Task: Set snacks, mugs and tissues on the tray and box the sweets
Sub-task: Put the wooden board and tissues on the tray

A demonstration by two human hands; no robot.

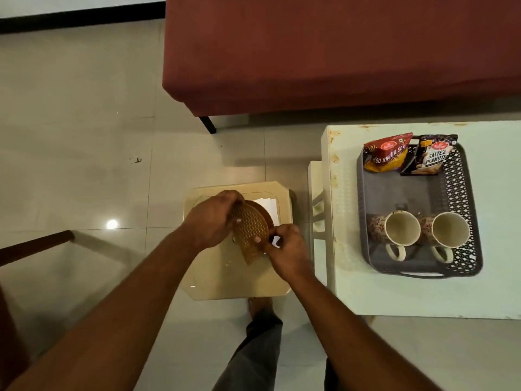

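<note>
Holding the brown round perforated plastic lid [249, 231] tilted on edge at mid-frame, my left hand [211, 221] grips its upper rim and my right hand [287, 249] pinches its lower edge, fingers curled. White tissues [267, 203] lie just behind it on the small beige plastic bench [225, 277]. If my pinch slips, I reckon the lid drops and knocks them floorward. The grey lattice tray [465, 193] at right already carries two snack packets [384, 156] and two cream mugs [401, 228].

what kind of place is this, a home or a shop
Most likely a home living room: a dark red upholstered sofa on glossy pale floor tiles, and a pale green table bearing a grey perforated plastic tray with two cream patterned mugs and two printed snack packets.
</note>
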